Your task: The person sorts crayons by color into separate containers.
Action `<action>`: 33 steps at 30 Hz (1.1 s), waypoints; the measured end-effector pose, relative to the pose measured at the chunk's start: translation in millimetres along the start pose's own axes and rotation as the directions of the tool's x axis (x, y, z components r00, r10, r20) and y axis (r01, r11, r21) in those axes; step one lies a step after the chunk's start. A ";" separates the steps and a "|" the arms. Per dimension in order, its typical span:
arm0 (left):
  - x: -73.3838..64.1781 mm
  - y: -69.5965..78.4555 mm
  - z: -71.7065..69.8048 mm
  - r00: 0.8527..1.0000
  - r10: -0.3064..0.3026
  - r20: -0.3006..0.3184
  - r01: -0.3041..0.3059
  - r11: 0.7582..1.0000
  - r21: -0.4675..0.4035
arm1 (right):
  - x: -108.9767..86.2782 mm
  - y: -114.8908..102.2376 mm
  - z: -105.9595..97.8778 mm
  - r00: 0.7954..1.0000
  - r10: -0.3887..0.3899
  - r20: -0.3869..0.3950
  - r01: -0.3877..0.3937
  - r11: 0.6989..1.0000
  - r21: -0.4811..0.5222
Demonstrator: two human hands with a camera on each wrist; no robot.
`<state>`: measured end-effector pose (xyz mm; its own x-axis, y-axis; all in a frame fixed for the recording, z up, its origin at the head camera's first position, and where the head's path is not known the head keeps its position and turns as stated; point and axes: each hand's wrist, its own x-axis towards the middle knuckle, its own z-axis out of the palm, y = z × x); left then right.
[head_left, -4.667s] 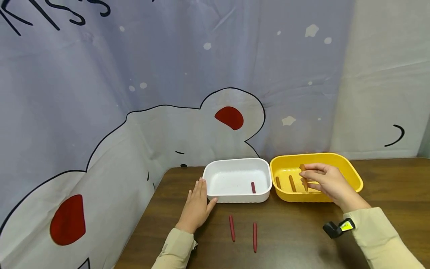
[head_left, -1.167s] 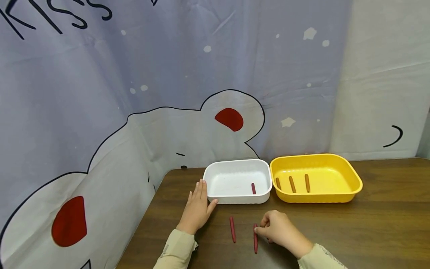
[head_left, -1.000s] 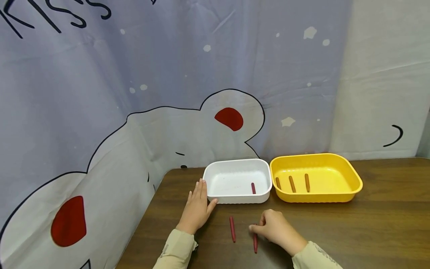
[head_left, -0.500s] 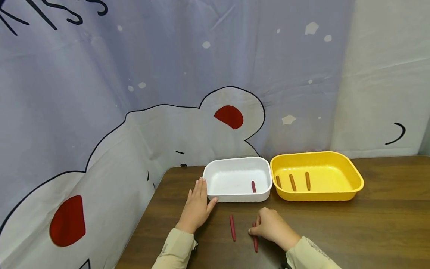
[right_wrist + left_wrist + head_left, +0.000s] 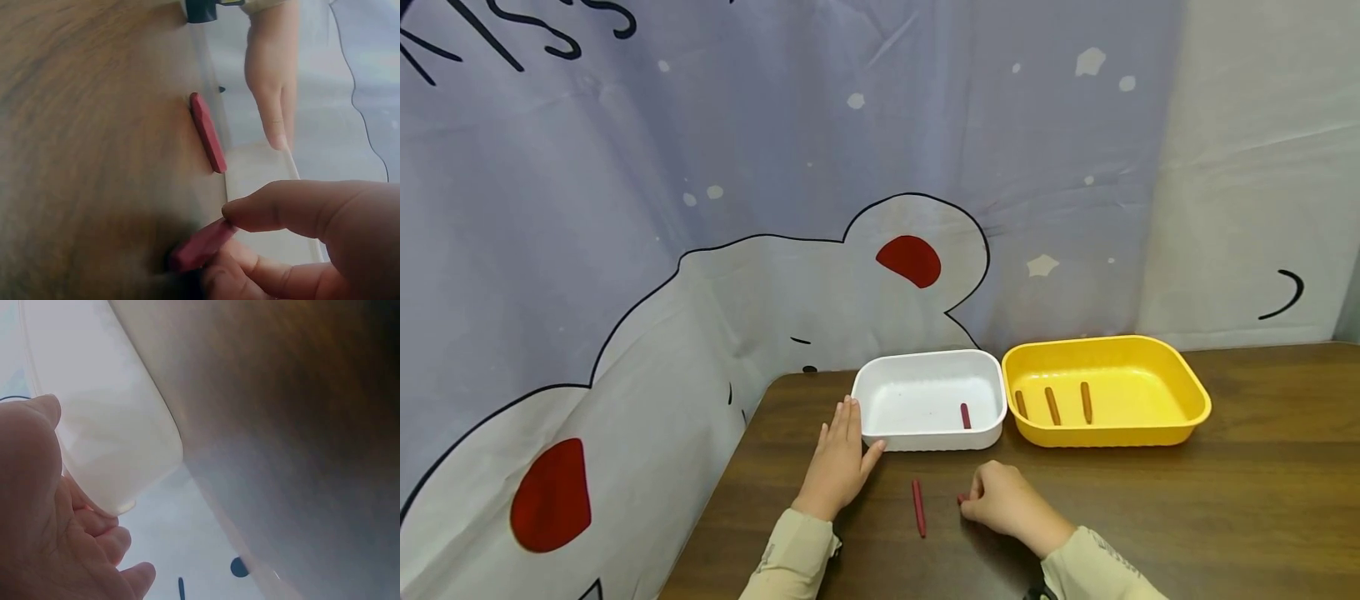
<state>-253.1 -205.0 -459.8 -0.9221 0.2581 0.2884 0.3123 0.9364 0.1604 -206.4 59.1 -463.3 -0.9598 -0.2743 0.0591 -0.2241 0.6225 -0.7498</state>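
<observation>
My right hand (image 5: 1006, 502) pinches a dark red crayon-like stick (image 5: 203, 247) between thumb and fingers, just above the table; the head view shows only its tip. A second red stick (image 5: 919, 508) lies on the table to the left. With straight fingers, my left hand (image 5: 833, 465) rests against the left front corner of the white tray (image 5: 925, 442), thumb at its front wall. Inside that tray lies one red stick (image 5: 966, 416). To its right the yellow tray (image 5: 1150, 436) contains brown sticks (image 5: 1086, 403), three visible.
Both trays stand side by side at the back of the wooden table (image 5: 1247, 508), against a printed curtain (image 5: 1060, 167). The table's left edge runs beyond my left forearm.
My right hand let go of a brown stick in the yellow tray, came down to the nearer red stick, and has now lifted and tilted it. My left hand stays at the white tray.
</observation>
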 end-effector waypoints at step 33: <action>0.2 -2.2 1.7 1.000 0.005 -0.009 -0.005 1.000 -0.005 | 16.9 5.2 -33.3 0.996 -0.014 0.085 -0.031 0.860 0.509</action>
<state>-254.4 -206.6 -461.7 -0.9184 0.2604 0.2978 0.3179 0.9339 0.1635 -229.4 82.1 -444.2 -0.9388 -0.3442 0.0133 -0.0766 0.1712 -0.9823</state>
